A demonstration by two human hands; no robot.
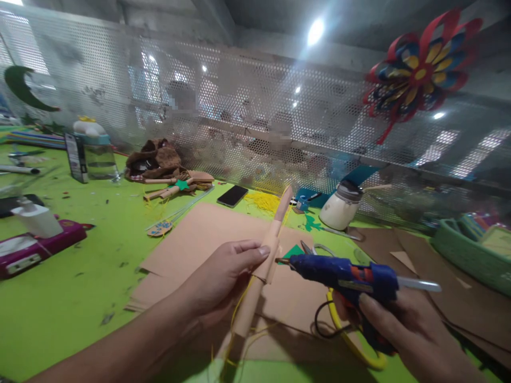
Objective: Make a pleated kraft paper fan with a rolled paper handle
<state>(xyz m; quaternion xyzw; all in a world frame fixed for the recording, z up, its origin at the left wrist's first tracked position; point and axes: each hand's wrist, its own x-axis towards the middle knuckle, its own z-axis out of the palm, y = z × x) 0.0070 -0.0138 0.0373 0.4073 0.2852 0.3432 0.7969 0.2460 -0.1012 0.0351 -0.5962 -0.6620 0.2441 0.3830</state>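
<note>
My left hand (227,271) pinches a rolled brown paper tube (248,308) that slants up and away, with a brown paper band wrapped round its middle. Yellow strands (238,314) trail along the tube. In my right hand (407,319) is a blue glue gun (343,274), a clear glue stick poking from its back. Its nozzle points left, close to the edge of the paper band; whether it touches I cannot tell. Below the tube lie brown paper sheets (191,234). Yellow-handled scissors (339,319) rest partly hidden behind the glue gun, beside a green paper piece (296,252).
A phone (232,196), yellow raffia-like strands (263,201) and a white jar (339,207) stand along the back. A purple power strip (40,247) lies left. A green basket (471,260) sits right. A perforated metal panel (239,106) closes off the green table's far edge.
</note>
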